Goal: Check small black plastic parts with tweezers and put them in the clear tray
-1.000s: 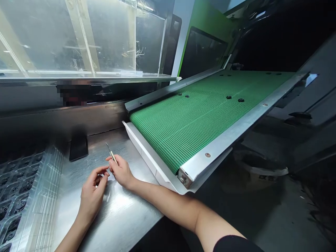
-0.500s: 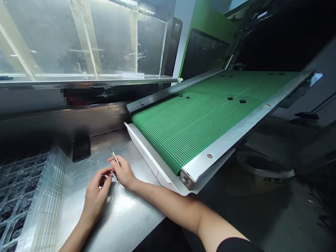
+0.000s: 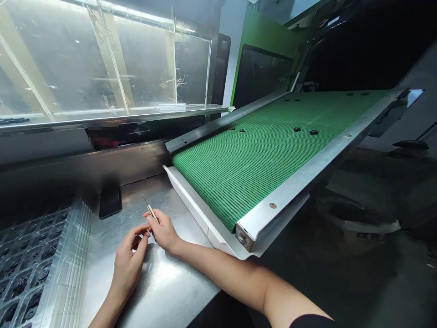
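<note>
Above the metal tabletop (image 3: 170, 282), my right hand (image 3: 164, 231) is closed around the pale handle of a slim pick-like tool (image 3: 151, 211). Its thin, bent metal tip points up and to the left. My left hand (image 3: 130, 253) is beside it, thumb and fingers curled together, fingertips close to or touching those of the right hand. Whatever lies between the left fingertips is too small to make out. Several small black parts (image 3: 313, 132) rest on the green conveyor belt (image 3: 218, 177), well beyond both hands.
Stacked clear plastic trays (image 3: 64, 264) with black parts in their pockets stand at left. A black phone (image 3: 110, 202) lies behind my hands. The conveyor's metal side rail (image 3: 290, 193) and a white tray edge (image 3: 194, 214) border the table at right. A lit shelf (image 3: 136, 116) crosses the back.
The camera view has tilted slightly. Both hands keep nearly the same pose, the tool still in the right. The black parts on the belt appear slightly nearer to me.
</note>
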The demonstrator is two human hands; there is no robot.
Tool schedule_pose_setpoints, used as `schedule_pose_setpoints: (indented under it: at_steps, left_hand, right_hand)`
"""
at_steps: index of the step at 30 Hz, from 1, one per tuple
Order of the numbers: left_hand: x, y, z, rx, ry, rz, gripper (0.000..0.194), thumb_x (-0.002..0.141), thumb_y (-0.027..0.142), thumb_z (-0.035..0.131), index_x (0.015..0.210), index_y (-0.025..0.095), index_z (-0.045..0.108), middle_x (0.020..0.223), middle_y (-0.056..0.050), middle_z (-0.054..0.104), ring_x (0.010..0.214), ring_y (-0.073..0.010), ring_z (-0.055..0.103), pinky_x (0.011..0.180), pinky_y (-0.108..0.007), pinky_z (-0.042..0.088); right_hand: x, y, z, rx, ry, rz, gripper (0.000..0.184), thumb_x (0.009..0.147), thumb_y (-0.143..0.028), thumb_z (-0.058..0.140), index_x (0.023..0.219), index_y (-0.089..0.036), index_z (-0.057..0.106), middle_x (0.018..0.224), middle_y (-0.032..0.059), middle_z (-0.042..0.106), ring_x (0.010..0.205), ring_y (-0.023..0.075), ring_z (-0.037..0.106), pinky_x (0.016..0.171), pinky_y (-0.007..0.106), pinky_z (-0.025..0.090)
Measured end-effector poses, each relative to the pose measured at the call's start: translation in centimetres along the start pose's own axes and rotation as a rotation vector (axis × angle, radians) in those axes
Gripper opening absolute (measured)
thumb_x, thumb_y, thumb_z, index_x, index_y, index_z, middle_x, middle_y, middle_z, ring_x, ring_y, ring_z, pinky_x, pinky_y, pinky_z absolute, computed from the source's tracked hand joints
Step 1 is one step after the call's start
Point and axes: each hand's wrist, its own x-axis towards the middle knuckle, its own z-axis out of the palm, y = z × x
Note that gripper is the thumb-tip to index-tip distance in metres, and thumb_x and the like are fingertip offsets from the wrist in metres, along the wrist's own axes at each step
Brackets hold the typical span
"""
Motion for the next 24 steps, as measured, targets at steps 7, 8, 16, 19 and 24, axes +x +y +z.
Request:
schedule_pose_setpoints:
  at_steps: [7,8,16,19,24]
  left_hand:
    - [0.10,0.03,0.00,0.008,0.013,-0.017,0.049,0.097,0.063,0.068,0.125,0.023,0.076,0.118,-0.008,0.077,0.096,-0.0246,0.070,0.081,-0.034,0.051]
    - [0.10,0.00,0.00,0.006,0.011,-0.019,0.049,0.097,0.062,0.068,0.125,0.023,0.076,0.119,-0.008,0.077,0.097,-0.0249,0.070,0.082,-0.034,0.051]
    - [-0.02,0.10,0.09,-0.009,-0.003,-0.012,0.049,0.099,0.061,0.067,0.127,0.021,0.075,0.122,-0.009,0.077,0.096,-0.0247,0.069,0.085,-0.034,0.051]
    - [-0.07,0.21,0.04,0.005,-0.003,-0.003,0.049,0.100,0.060,0.066,0.128,0.021,0.075,0.120,-0.009,0.077,0.092,-0.0241,0.068,0.080,-0.033,0.050]
    - [-0.04,0.28,-0.02,0.004,0.003,0.006,0.047,0.101,0.059,0.066,0.128,0.021,0.075,0.120,-0.008,0.078,0.093,-0.0233,0.069,0.081,-0.033,0.051]
  right_hand:
    - [0.05,-0.25,0.05,0.006,0.004,0.004,0.020,0.105,-0.027,0.057,0.113,-0.021,0.074,0.076,-0.0033,0.063,0.074,0.0148,0.063,0.074,0.026,0.049]
    - [0.05,-0.23,0.06,0.006,0.003,0.006,0.020,0.105,-0.027,0.057,0.113,-0.021,0.074,0.077,-0.0032,0.064,0.074,0.0147,0.063,0.074,0.026,0.049]
    - [0.04,-0.09,0.05,-0.003,0.001,0.012,0.022,0.105,-0.029,0.057,0.115,-0.021,0.075,0.080,-0.0025,0.065,0.076,0.0146,0.064,0.073,0.025,0.050]
    - [-0.05,-0.19,-0.01,-0.005,-0.003,0.008,0.023,0.105,-0.031,0.057,0.116,-0.021,0.075,0.079,-0.0026,0.065,0.075,0.0146,0.064,0.072,0.025,0.050]
    - [-0.09,-0.09,-0.01,0.002,-0.010,0.000,0.022,0.105,-0.032,0.058,0.116,-0.022,0.074,0.084,-0.0019,0.067,0.077,0.0148,0.064,0.072,0.025,0.050]
